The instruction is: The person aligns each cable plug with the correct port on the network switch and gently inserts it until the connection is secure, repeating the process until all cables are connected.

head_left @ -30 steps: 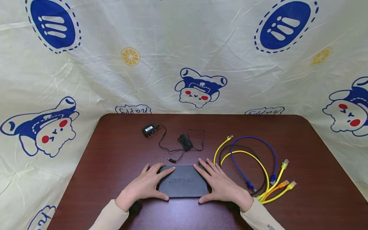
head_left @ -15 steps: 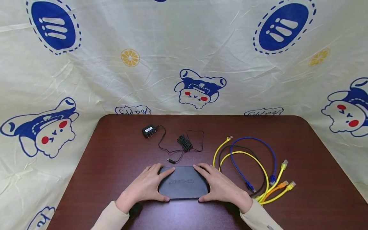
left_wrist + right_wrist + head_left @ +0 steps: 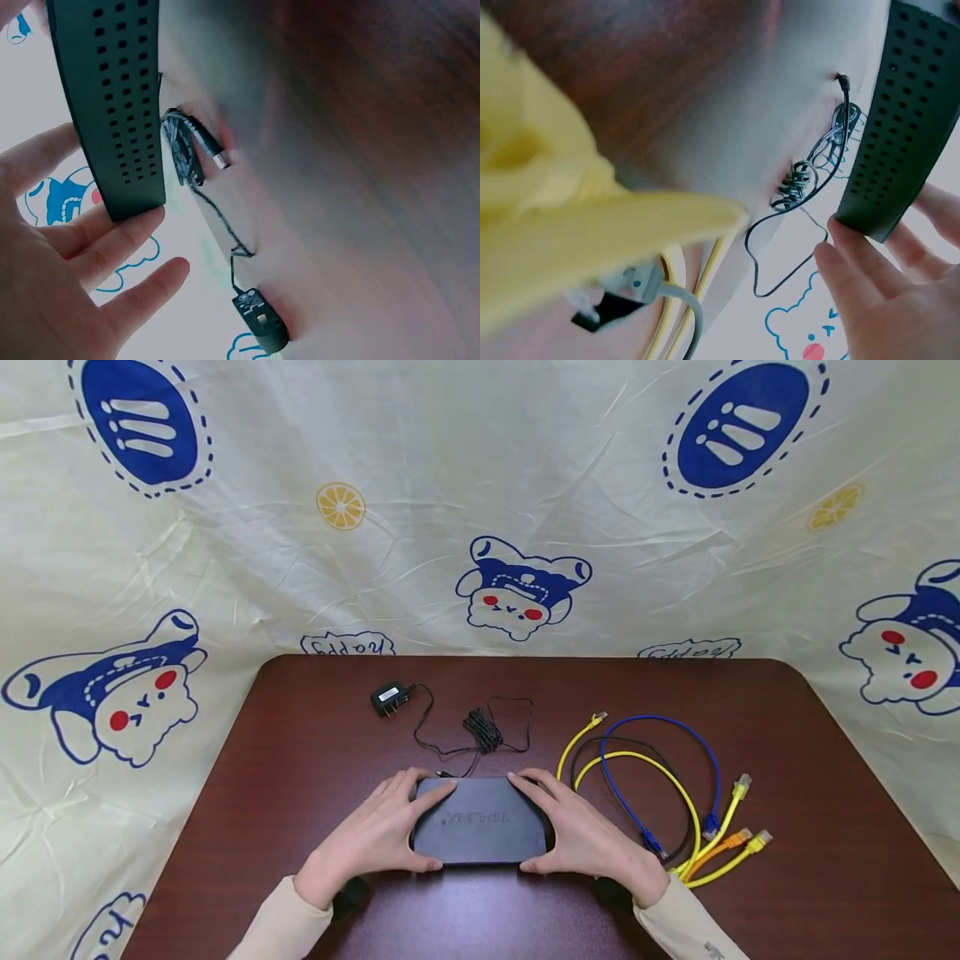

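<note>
A dark grey TP-LINK network switch lies between my two hands in the head view. My left hand grips its left end, thumb at the near edge and fingers at the far one. The right hand holds the opposite end the same way. Both wrist views show the perforated side of the switch, raised off the table. Fingertips of the left hand support its lower corner. In the right wrist view, fingers of the right hand touch the switch's other end.
Behind the switch lies a black power adapter with its bundled cord; the cord's plug is close to the switch's far edge. Right of my right hand are yellow network cables, a blue cable, an orange plug and a black cable.
My right fingers, spread a second ago, have bent around the switch's end. Both hands have raised the switch and shifted it slightly toward the adapter cord.
</note>
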The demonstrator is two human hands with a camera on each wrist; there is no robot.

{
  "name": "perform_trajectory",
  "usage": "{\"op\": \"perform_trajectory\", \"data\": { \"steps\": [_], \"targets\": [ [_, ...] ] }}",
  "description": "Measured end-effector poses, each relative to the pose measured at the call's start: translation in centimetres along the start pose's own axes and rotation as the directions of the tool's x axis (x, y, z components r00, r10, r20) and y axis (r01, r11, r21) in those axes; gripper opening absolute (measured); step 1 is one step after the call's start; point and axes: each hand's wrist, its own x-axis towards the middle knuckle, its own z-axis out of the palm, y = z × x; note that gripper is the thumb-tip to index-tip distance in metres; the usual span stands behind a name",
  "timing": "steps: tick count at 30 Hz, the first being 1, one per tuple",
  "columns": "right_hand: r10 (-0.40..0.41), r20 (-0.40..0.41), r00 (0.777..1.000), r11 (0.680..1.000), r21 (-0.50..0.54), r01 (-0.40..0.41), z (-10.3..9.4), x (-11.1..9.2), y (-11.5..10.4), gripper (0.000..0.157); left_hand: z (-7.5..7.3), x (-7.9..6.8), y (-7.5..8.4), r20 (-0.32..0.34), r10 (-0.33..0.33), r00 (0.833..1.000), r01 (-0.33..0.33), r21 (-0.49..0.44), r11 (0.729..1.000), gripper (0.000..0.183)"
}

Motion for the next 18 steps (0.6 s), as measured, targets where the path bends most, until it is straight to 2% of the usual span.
{"op": "perform_trajectory", "data": {
  "steps": [12, 18],
  "targets": [
    [-0.052, -0.104, 0.993, 0.997, 0.053, 0.058, -0.9, -0.1, -0.2, 0.106, -1.4, 0.0, 0.1, -0.045, 0.010, 0.999, -0.015, -0.111, 0.994, 0.093],
    [-0.106, -0.186, 0.977, 0.987, 0.097, 0.126, -1.2, -0.2, -0.3, 0.106, -2.2, 0.0, 0.0, -0.090, 0.038, 0.995, -0.055, -0.195, 0.979, 0.090]
  ]
}}
